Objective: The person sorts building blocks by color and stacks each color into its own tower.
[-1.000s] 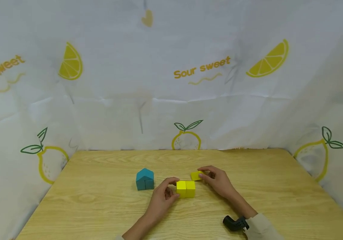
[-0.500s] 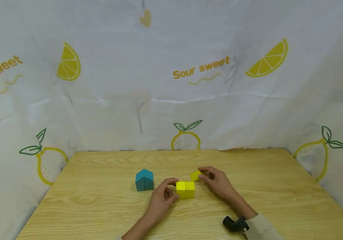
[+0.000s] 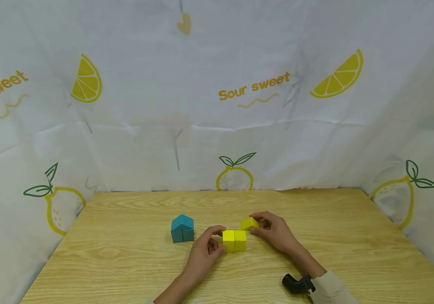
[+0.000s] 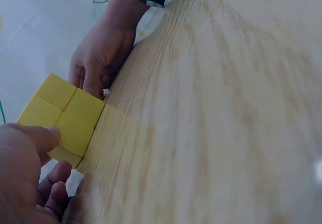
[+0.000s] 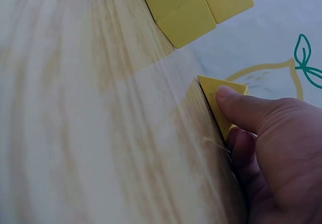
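Yellow blocks point(image 3: 234, 240), fitted together into a boxy shape, stand on the table in the head view. My left hand point(image 3: 203, 251) holds them from the left, thumb at the front and a finger behind; the left wrist view has the thumb lying across the yellow blocks point(image 4: 78, 116). Just behind them and to the right, my right hand point(image 3: 276, 232) pinches a yellow triangular block point(image 3: 246, 223). In the right wrist view the thumb presses the triangular face of that triangular block point(image 5: 209, 86), its lower side at the tabletop. The fingers' far sides are hidden.
To the left stands a teal house-shaped group of blocks point(image 3: 182, 229) with a pointed top. The wooden table point(image 3: 125, 261) ends at a white lemon-print cloth point(image 3: 201, 147) behind and at both sides. A black device point(image 3: 296, 283) sits by the right wrist.
My right hand has turned the triangular block from lying flatter to a sloped, wedge-like stance, and the thumb has shifted toward me. The left hand and its yellow blocks have stayed put.
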{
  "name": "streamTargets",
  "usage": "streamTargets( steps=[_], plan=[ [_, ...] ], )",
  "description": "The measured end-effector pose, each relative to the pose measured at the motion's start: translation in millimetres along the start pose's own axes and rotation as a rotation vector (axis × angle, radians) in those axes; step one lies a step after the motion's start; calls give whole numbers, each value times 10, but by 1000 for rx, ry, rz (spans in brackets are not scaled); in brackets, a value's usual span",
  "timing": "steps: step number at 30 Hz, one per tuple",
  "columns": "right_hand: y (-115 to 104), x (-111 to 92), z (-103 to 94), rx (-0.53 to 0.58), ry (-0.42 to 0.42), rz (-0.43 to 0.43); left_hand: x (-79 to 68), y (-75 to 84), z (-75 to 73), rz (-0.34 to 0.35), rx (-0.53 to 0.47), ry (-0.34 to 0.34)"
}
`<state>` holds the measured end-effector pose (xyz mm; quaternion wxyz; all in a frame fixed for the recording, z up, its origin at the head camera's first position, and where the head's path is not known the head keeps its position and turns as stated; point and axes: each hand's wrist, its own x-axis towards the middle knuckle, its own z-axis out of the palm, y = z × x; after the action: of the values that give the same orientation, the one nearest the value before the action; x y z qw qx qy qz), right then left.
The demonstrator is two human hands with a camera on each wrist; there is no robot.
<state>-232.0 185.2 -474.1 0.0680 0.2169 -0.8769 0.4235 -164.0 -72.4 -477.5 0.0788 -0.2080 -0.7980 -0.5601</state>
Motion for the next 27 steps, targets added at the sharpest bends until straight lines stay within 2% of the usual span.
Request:
streamTargets(
  steps=[27],
  plan=[
    [-91, 8, -15, 38, 13, 18, 8, -12, 17, 34, 6, 23]
  ],
)
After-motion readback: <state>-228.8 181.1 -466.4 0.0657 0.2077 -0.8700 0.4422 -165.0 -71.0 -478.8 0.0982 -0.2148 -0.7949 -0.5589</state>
